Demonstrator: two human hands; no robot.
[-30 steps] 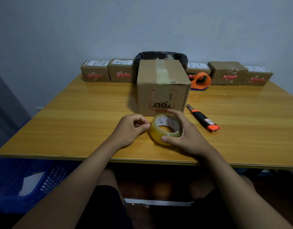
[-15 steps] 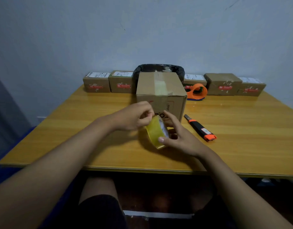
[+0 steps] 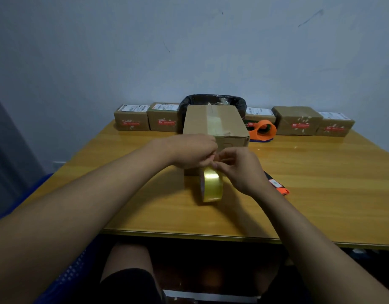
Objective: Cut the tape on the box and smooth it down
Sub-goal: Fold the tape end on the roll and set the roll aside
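A brown cardboard box [image 3: 213, 123] stands mid-table with a strip of clear tape along its top. In front of it a roll of yellowish clear tape [image 3: 211, 186] stands on edge, touching the table. My left hand [image 3: 191, 151] and my right hand [image 3: 239, 167] meet just above the roll, in front of the box's near face, fingers pinched together at the roll's top. Whether a loose tape end is between the fingers is hidden. A black and orange utility knife [image 3: 279, 186] lies right of my right hand, partly hidden by the wrist.
Several small brown parcels [image 3: 132, 120] line the wooden table's [image 3: 320, 194] far edge by the wall. A black-lined bin [image 3: 213, 99] sits behind the box. An orange tape dispenser [image 3: 262, 130] rests right of the box. A blue basket [image 3: 18, 200] is off the left edge.
Both hands lifted and moved toward the box. The tape roll turned from lying tilted in my right hand to standing on edge, and my fingers came together at its top.
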